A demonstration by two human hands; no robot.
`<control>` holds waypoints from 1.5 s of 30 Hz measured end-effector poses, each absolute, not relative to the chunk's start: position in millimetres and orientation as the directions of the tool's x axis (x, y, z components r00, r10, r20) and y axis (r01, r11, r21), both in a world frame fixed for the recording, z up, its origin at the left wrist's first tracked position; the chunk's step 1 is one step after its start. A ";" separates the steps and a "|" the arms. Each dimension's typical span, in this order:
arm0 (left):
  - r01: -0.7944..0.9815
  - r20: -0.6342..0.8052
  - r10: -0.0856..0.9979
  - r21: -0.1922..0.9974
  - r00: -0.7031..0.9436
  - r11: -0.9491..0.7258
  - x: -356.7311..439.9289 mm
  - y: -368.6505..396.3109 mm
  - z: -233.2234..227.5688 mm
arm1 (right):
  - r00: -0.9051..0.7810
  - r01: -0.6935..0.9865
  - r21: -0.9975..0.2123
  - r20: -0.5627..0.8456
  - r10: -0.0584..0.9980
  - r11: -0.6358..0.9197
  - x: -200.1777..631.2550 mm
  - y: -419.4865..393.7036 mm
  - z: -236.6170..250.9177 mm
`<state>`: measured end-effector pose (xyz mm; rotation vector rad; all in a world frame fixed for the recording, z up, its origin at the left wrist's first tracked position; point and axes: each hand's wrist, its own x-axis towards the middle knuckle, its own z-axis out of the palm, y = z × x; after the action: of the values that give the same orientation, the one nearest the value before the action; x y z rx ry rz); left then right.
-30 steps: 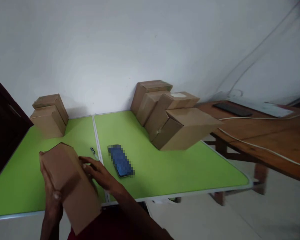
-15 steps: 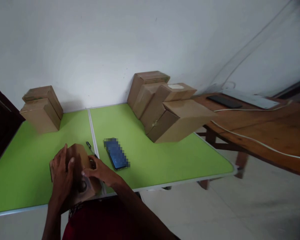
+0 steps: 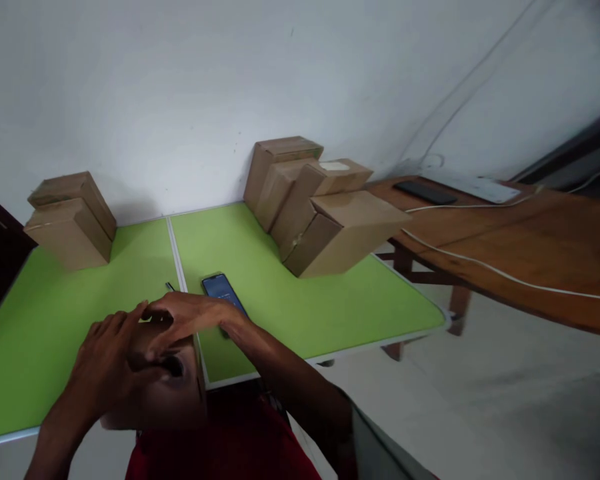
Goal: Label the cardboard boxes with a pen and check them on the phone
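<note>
Left fingers (image 3: 123,327): I am curling them over the near-left side of the box (image 3: 167,393), clamped on it to steady it.
Right hand (image 3: 183,317): I am laying its fingers, closed together, flat across the box top, pressing it, it seems.
Box: I am holding it at the near edge of the table (image 3: 305,313), overhanging toward me.
Phone (image 3: 223,292): lying just beyond the box.
Pen (image 3: 170,287): lying beyond the box, beside the phone.
Stacks (image 3: 320,207): standing well beyond the box, by the wall.

Box (image 3: 173,393) mostly behind both hands (image 3: 145,340)
</note>
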<state>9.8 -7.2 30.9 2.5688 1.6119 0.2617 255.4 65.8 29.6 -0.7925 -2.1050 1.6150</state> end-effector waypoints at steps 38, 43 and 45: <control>-0.004 -0.358 0.824 0.918 -0.439 0.397 -24.2 -77.9 -37.5 | 0.061 0.623 -0.764 -0.165 0.984 -0.167 243.4 44.8 -80.5; -0.058 -0.322 0.837 0.942 -0.442 0.331 -3.4 -77.7 -33.7 | 0.136 0.498 -0.854 -0.093 0.986 -0.149 254.8 41.6 -72.0; -0.031 -0.282 0.860 0.954 -0.426 0.298 5.3 -76.6 -30.8 | 0.174 0.407 -0.908 -0.031 0.984 -0.101 261.2 32.3 -58.3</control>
<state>5.3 -76.6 -30.8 0.7622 1.6781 1.2598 261.2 32.3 -58.3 -1.6424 -1.3490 0.9001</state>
